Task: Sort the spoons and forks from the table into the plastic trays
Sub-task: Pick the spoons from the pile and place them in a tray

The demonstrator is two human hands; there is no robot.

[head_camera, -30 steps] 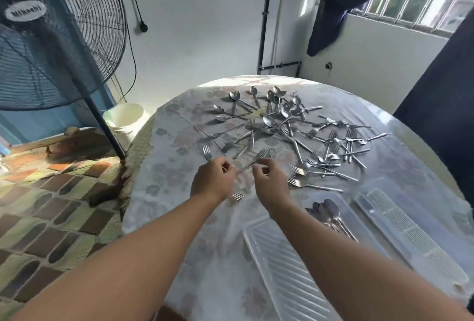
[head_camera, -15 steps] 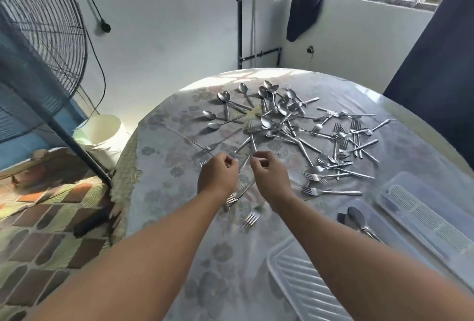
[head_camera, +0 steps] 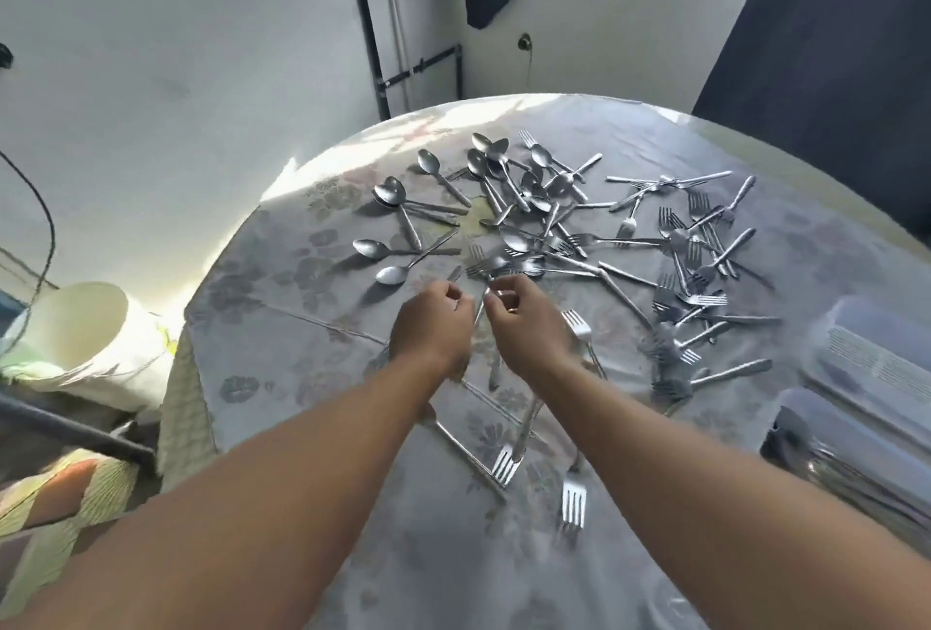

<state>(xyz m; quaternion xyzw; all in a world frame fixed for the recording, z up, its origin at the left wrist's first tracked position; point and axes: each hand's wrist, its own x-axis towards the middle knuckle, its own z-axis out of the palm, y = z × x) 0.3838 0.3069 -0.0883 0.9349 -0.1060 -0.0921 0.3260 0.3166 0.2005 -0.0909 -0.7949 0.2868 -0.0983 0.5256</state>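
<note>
Forks (head_camera: 504,463) hang from both hands, left hand (head_camera: 432,324) and right hand (head_camera: 524,322) pinching their handles.

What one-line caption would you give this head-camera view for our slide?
Both hands, left hand and right hand, gather forks by their handles beside a heap of spoons and forks on a round table.

Daylight from twelve o'clock glares off my round, floral-clothed table (head_camera: 282,327); edges bend, and my hands blur slightly.
</note>
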